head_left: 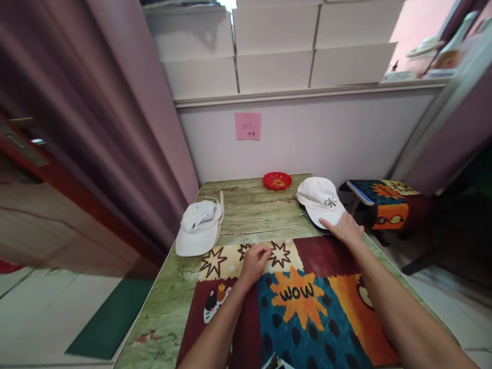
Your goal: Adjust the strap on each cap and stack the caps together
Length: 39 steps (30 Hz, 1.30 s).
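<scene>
My right hand (pixel 348 229) grips the brim of a white baseball cap (pixel 317 192) with black "CK"-like letters, at the table's right side. A dark brim edge shows beneath this cap, so another cap seems to lie under it. My left hand (pixel 253 264) rests on the patterned mat (pixel 319 256), its fingers curled in and nothing visible in them. To its left, a second white cap (pixel 198 225) with a small dark logo lies on the table, brim toward me. A beige strip or edge shows behind that cap.
A red scalloped dish (pixel 277 180) stands at the back of the wood-patterned table (pixel 246 210). On the wall behind is a pink note (pixel 248 126). A stool or bench with a matching cover (pixel 390 205) stands to the right. Purple curtains (pixel 126 118) hang on the left.
</scene>
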Tool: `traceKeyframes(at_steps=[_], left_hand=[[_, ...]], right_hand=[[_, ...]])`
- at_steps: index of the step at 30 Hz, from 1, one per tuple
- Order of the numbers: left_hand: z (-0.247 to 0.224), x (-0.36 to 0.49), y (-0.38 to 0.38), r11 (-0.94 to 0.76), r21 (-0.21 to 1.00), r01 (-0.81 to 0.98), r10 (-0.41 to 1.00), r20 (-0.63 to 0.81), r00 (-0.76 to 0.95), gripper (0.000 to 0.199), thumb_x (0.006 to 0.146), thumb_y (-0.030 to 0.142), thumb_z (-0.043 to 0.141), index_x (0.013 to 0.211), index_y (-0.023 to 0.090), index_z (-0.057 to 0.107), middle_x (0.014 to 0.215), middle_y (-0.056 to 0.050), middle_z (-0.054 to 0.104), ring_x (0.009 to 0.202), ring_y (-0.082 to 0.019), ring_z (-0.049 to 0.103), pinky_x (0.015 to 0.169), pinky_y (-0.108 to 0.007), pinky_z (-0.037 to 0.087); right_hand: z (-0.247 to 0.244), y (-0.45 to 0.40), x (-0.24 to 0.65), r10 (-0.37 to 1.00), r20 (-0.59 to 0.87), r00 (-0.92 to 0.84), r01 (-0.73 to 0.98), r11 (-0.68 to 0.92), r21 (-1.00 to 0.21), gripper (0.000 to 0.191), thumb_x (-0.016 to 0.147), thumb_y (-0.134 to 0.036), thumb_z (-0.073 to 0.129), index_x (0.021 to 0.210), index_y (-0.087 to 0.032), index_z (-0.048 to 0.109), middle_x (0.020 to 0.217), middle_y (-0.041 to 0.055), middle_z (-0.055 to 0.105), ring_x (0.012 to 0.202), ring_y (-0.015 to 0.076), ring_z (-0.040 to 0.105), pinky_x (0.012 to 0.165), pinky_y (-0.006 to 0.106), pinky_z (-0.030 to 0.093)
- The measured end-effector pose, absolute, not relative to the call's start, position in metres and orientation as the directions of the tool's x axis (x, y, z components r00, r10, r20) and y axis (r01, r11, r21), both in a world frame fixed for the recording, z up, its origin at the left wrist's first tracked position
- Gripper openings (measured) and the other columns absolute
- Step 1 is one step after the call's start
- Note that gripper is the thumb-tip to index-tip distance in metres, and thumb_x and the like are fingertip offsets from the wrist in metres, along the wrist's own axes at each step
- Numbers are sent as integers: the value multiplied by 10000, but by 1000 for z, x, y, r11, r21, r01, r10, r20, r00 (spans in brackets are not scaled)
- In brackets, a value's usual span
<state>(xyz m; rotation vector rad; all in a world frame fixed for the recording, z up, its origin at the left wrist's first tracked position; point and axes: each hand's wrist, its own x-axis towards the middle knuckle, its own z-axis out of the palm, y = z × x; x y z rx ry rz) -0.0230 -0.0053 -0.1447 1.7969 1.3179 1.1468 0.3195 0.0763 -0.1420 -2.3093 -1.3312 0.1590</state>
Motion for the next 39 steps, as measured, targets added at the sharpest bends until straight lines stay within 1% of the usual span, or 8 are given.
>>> traceKeyframes(at_steps=[5,8,11,15,24,27,32,39], left_hand=[[-134,-40,-8,-263,880,397,959,284,4,205,834,340,599,883,188,728,869,-79,748,724,-193,686,683,-320,563],[-111,-71,4,-252,860,444,935,334,-117,232,809,367,626,929,193,723,924,-80,737,777,-201,683,737,-334,559],[-81,-118,22,-212,816,538,875,403,-267,264,802,400,618,951,202,709,972,-74,718,837,-209,662,813,-346,535],[-48,-186,41,-60,718,694,784,465,-412,281,745,428,643,891,198,711,960,-85,696,854,-243,633,868,-376,491],[-40,-221,96,215,486,847,855,325,-403,409,684,554,698,871,193,740,1025,-152,730,1013,-348,625,898,-435,449],[-47,-207,115,283,428,858,863,277,-422,424,634,537,751,877,190,744,1102,-185,719,1106,-409,589,916,-487,426],[-48,-201,124,351,392,850,854,238,-462,131,696,306,685,754,191,710,956,-157,745,1033,-383,622,912,-493,402],[-11,-211,107,235,518,823,844,311,-437,162,757,349,599,778,204,669,784,-43,711,798,-236,637,728,-307,431]], right_hand=[[-118,68,261,712,543,445,856,-160,-492,883,858,-632,499,1507,-67,302,1556,256,316,1455,379,257,1142,576,214],[-96,74,207,762,555,334,759,132,-638,722,882,-574,494,1431,-108,444,1476,222,454,1389,315,391,1117,476,327],[-79,85,159,856,416,305,438,262,-860,604,831,-588,579,1229,-138,631,1258,190,642,1186,301,577,1036,458,423],[-71,94,128,946,227,233,-8,235,-972,583,734,-617,692,1046,-125,718,1004,149,743,935,261,669,898,418,493],[-73,101,143,975,-38,218,-335,38,-941,515,583,-568,822,877,-152,749,828,79,757,770,194,690,750,319,513],[-71,101,144,978,-82,192,-385,-2,-923,517,566,-561,840,879,-158,754,834,74,762,757,186,696,739,309,522],[-65,98,141,988,-57,142,-358,-3,-934,528,582,-576,832,886,-153,749,830,76,760,766,189,701,761,316,525],[-62,96,136,994,21,108,-266,49,-963,537,626,-621,791,889,-156,736,832,78,752,810,204,691,801,336,507]])
